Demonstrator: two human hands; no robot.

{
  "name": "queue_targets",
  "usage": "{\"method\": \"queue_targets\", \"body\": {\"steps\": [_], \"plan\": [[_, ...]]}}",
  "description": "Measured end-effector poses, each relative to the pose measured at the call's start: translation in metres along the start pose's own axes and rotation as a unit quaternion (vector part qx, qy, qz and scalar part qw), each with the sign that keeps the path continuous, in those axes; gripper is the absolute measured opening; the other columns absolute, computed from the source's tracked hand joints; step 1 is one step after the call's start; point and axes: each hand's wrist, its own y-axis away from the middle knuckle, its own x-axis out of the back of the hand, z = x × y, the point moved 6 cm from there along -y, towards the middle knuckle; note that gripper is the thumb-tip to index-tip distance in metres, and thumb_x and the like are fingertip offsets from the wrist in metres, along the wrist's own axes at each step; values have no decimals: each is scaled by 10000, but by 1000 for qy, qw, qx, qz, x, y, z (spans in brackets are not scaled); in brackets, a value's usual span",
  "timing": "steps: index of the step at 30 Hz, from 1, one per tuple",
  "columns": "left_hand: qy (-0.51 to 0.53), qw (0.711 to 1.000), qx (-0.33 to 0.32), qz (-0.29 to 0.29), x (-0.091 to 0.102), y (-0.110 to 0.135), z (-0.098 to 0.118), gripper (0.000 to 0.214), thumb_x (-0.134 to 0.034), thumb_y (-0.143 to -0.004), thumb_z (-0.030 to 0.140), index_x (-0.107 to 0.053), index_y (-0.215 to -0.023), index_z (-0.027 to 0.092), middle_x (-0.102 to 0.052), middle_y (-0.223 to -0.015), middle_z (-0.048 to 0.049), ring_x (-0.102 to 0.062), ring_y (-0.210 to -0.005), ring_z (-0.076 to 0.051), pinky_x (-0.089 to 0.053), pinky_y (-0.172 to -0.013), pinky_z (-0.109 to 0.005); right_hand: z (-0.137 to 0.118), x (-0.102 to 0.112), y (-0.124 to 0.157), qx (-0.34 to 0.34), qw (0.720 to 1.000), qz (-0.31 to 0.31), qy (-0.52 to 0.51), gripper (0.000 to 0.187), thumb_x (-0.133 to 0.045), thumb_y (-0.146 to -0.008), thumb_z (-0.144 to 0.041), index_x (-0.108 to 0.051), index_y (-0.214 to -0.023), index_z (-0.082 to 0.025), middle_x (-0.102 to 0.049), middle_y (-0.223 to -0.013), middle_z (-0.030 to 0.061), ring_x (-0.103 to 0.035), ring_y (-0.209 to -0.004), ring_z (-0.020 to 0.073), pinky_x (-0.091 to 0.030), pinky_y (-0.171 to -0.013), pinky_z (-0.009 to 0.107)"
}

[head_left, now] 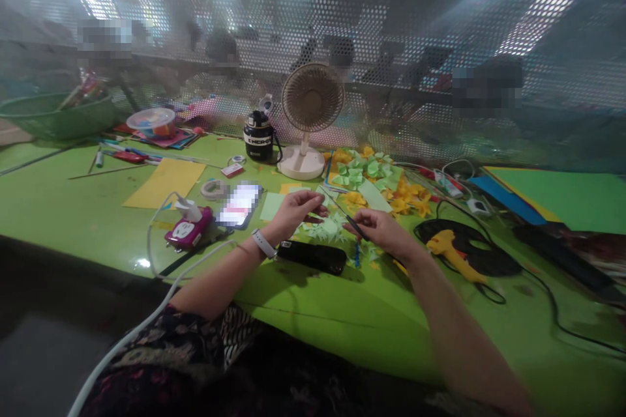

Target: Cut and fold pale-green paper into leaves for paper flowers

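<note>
My left hand hovers above the green table with its fingers pinched together on a small pale green paper piece. My right hand is closed around a thin dark stick that slants up to the left toward the left hand's fingertips. A black rectangular case lies just below my left wrist. Cut pale green paper bits lie under both hands. A white band sits on my left wrist.
A small white desk fan and a black jar stand behind. Green and yellow paper flowers pile at the centre right. A yellow glue gun with black cable lies right. A yellow sheet, tape roll and pink device lie left.
</note>
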Motion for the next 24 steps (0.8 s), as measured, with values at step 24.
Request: {"method": "queue_targets", "body": {"steps": [24], "plan": [[130,989,68,27,-1,0,-10,182,-536,-922,170,-684,-1000,97,-758,-937,-124,-737,-909,-181,-567,-817,-247,34,8,-22,-71,926,121,350,199,-661,-771,-408,-622,-767,-213,-723,-812,34,-620,-721,181,-347,-569,246]]}}
